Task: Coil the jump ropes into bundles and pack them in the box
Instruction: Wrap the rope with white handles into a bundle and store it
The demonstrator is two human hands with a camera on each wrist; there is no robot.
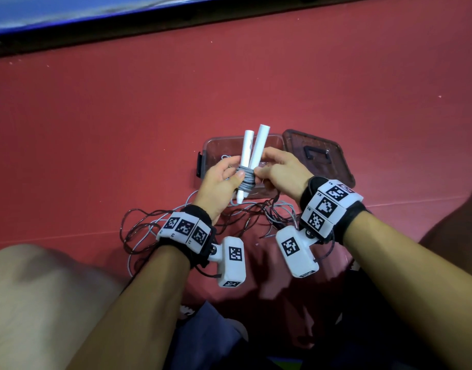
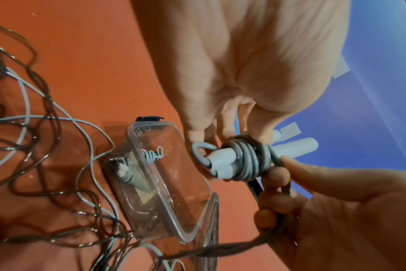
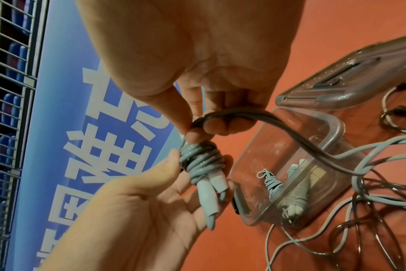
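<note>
Two white jump-rope handles (image 1: 252, 148) are held side by side over the box. A grey cord coil (image 1: 246, 178) is wound around their lower part. My left hand (image 1: 231, 173) grips the handles, thumb on the coil (image 2: 248, 161). My right hand (image 1: 261, 170) pinches the cord right beside the coil (image 3: 202, 157); the cord tail (image 3: 290, 135) runs from it down to the floor. Below stands the clear plastic box (image 1: 224, 138), open, with one wound rope bundle (image 3: 271, 183) inside.
The box lid (image 1: 317, 156) lies flat to the right of the box. Loose grey and dark ropes (image 1: 139, 228) sprawl tangled on the red floor in front of the box, between my wrists. A blue banner (image 3: 93, 128) stands at the far edge.
</note>
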